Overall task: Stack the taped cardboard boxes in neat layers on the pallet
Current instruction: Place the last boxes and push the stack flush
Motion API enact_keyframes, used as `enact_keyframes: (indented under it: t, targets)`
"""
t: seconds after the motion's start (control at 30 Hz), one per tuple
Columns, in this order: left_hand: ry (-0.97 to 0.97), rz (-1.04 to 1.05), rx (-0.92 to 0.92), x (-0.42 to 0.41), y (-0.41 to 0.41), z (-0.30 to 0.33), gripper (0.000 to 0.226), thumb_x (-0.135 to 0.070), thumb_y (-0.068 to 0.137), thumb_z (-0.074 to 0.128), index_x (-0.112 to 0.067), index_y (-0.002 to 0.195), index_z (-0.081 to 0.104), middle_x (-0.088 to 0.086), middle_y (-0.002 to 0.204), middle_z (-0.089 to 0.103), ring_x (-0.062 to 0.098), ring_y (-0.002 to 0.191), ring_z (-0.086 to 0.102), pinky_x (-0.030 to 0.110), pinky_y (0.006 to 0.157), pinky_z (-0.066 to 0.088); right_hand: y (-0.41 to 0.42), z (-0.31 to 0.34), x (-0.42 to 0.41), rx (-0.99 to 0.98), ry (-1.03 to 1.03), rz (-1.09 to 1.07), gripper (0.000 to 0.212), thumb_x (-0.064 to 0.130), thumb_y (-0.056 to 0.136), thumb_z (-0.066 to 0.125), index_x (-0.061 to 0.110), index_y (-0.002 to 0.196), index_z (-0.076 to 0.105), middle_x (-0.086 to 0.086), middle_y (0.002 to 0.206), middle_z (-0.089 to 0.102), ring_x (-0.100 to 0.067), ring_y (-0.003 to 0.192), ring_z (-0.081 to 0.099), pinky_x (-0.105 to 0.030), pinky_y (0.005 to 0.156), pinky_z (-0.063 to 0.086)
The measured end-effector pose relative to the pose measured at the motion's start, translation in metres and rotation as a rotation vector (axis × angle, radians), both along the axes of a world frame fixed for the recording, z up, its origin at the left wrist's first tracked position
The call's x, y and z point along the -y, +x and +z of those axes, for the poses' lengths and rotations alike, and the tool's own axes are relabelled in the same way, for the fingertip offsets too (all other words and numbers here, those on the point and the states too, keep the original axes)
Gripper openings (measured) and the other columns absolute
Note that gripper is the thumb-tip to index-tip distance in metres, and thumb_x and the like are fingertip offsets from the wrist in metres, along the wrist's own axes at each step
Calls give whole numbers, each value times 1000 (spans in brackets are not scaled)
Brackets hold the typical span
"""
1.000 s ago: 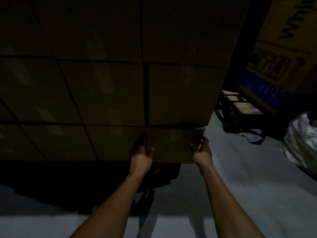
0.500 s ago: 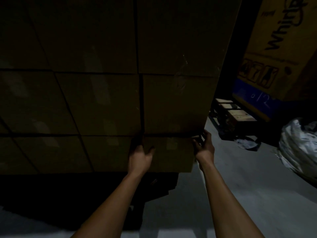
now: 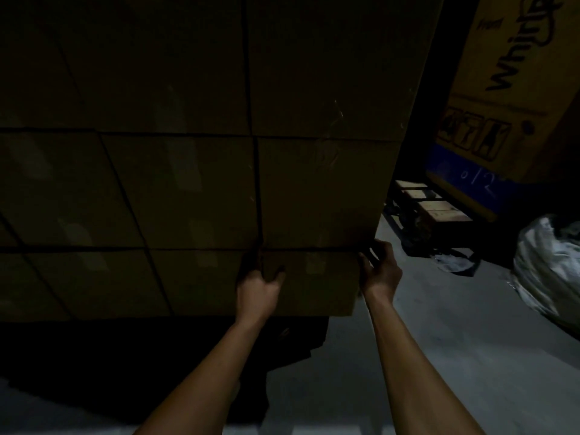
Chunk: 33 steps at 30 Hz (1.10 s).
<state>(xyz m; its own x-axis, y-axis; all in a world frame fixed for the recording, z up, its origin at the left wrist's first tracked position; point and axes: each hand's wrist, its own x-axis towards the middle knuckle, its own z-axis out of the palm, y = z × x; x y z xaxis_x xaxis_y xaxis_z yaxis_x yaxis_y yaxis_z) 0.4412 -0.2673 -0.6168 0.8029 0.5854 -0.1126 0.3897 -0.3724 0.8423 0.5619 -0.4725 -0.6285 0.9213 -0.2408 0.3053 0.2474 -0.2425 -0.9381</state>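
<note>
The scene is very dim. The tall stack of brown taped cardboard boxes (image 3: 188, 183) fills the upper left and runs off the top and left edges, its seams and pale tape strips barely legible. Whatever the stack stands on is lost in black shadow beneath it, so the pallet under it cannot be made out.

The brown cardboard box at the stack's bottom right corner (image 3: 314, 282) sits in the lowest visible row, under the box above it. The left hand (image 3: 257, 287) holds its left edge: the thumb lies on the front face, and the fingers go into the dark seam beside the neighbouring box, out of sight. The right hand (image 3: 381, 271) grips the box's upper right corner, fingers (image 3: 375, 249) curled round the side.

To the right, across grey concrete floor (image 3: 439, 340), stand a wooden pallet (image 3: 433, 208), a yellow and blue printed carton (image 3: 502, 105) cut off by the frame, and a crumpled white plastic bag (image 3: 552, 265).
</note>
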Motion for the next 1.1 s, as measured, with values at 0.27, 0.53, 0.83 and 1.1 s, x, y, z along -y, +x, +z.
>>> enact_keyframes:
  t: [0.27, 0.53, 0.83, 1.1]
  targets:
    - [319, -56, 9, 9, -5, 1, 35, -46, 103, 59, -11, 101, 62, 2, 84, 62, 18, 70, 63, 32, 60, 54, 0, -1, -5, 7, 15, -72, 29, -4, 90, 73, 17, 109, 68, 2, 103, 72, -13, 97, 69, -20, 86, 54]
    - [570, -196, -199, 21, 2, 1, 32, -37, 112, 36, -19, 93, 55, -3, 85, 54, 12, 74, 52, 29, 65, 43, 1, -4, -9, -3, 3, -102, 27, -3, 92, 69, 19, 108, 69, 1, 102, 73, -17, 95, 70, -34, 86, 58]
    - [617, -215, -235, 20, -9, 10, 29, -37, 110, 37, -21, 107, 61, 0, 98, 60, 15, 82, 58, 32, 74, 53, -13, 3, -3, 39, -154, -29, 28, 9, 97, 70, 13, 124, 65, 4, 97, 68, -3, 78, 61, 2, 67, 40]
    - [734, -44, 47, -24, -25, 105, 41, -35, 104, 57, -16, 140, 51, 8, 129, 56, 23, 115, 59, 32, 92, 49, -34, 102, -13, 79, -105, -4, 61, 45, 100, 61, 21, 152, 43, -5, 143, 58, -19, 120, 59, -29, 93, 47]
